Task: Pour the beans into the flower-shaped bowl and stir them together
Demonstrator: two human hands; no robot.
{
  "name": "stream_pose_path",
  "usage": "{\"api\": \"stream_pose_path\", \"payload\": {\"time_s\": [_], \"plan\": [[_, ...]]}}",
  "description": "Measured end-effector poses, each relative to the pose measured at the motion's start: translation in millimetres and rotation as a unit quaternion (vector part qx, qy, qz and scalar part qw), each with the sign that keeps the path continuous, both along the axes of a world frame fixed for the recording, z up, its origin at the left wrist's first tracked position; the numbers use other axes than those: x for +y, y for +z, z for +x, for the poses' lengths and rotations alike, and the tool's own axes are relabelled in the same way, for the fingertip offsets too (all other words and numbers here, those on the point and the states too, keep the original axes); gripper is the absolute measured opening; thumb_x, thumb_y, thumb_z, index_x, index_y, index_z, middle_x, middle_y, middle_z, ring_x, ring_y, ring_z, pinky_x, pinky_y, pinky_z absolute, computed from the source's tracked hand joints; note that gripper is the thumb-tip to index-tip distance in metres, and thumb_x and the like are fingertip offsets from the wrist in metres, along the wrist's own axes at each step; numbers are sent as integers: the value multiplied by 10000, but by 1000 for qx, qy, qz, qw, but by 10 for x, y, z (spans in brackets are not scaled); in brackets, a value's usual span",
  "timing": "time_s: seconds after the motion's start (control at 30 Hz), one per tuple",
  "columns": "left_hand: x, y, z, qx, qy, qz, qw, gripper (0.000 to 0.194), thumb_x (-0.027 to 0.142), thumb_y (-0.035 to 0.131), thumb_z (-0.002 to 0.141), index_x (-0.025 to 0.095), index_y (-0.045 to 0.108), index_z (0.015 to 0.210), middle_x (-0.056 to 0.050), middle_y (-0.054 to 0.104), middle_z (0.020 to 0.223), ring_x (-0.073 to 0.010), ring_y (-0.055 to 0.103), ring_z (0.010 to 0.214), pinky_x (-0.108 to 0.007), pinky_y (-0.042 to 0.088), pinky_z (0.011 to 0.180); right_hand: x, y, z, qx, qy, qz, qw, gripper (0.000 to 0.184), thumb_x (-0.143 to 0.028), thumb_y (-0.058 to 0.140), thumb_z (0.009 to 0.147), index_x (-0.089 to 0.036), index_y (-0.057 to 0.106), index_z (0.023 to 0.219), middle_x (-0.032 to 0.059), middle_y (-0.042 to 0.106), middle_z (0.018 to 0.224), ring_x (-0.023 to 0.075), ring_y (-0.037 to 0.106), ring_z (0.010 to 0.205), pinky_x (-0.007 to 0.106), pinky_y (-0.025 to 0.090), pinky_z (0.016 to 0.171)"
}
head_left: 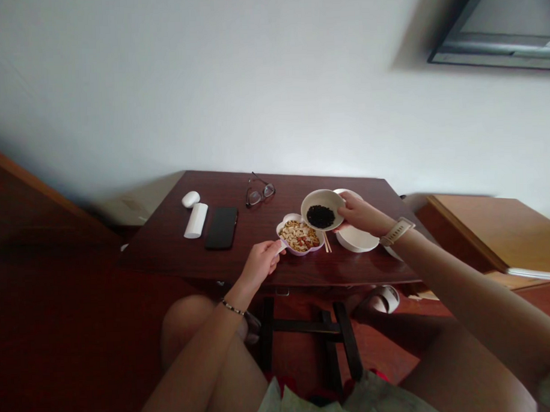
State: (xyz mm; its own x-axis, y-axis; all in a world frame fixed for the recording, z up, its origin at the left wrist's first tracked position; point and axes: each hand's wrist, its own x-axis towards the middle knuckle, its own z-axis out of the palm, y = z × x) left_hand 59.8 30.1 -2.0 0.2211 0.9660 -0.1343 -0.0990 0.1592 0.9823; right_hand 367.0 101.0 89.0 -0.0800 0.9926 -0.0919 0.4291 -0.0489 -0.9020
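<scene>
Carefully, a right hand (359, 214) holds a small white bowl (311, 200) of dark granules (320, 216) in the air above the table, tilted toward the person. Just beside it sits a flower-shaped dish (285, 225) with a lilac rim, heaped with chopped nuts (299, 236). A steeper tilt or a slipping grip could send the granules over the bowl's rim, and a careless elbow could knock the dish.

The right hand's fingers curl closed around the bowl's side, clamping it. The left hand (261, 262) pinches the dish's short white handle, its fingers together.

Chopsticks (327, 242) and a wider white dish (360, 242) lie nearby on the dark wooden table (277, 273). Farther off are glasses (259, 192), a black phone (221, 228), a white cylinder (195, 220), and a white oval object (190, 199).
</scene>
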Motion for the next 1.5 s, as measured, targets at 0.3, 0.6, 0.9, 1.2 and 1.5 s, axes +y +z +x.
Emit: {"api": "stream_pose_path", "payload": {"time_s": [0.3, 0.6, 0.9, 1.2, 1.5], "plan": [[4, -25, -4, 1, -6, 5, 1000, 478, 609, 708, 969, 146, 691, 852, 87, 383, 538, -66, 325, 419, -226, 228, 420, -8, -285, -115, -53, 5, 61, 997, 535, -244, 710, 864, -264, 505, 1358, 107, 713, 1206, 240, 775, 793, 429, 713, 592], [7, -31, -9, -3, -10, 7, 1000, 460, 588, 711, 977, 146, 693, 852, 83, 396, 540, -65, 329, 420, -226, 226, 423, -126, -220, -174, -204, 18, 160, 966, 397, -272, 660, 866, -216, 685, 1259, 115, 754, 1169, 280, 733, 887, 429, 635, 785], [18, -50, -10, -16, -16, 4, 1000, 514, 651, 743, 930, 150, 681, 834, 89, 378, 535, -66, 306, 421, -234, 216, 417, -275, -126, -315, -283, 10, 193, 940, 547, -327, 692, 858, -152, 620, 1372, 180, 711, 1308, 280, 717, 849, 461, 567, 849], [2, -32, -11, -15, -13, 2, 1000, 500, 635, 746, 950, 149, 687, 849, 87, 373, 552, -67, 312, 438, -226, 217, 428, -364, -153, -358, -344, -2, 265, 901, 512, -380, 677, 924, -174, 566, 1379, 184, 696, 1332, 303, 720, 874, 425, 540, 748], [14, -30, -17, -9, -14, -2, 1000, 517, 654, 752, 939, 148, 693, 847, 85, 385, 546, -66, 309, 425, -230, 220, 425, -456, -178, -366, -384, 5, 300, 873, 573, -398, 710, 956, -246, 502, 1466, 179, 610, 1492, 330, 742, 979, 425, 608, 724]]}}
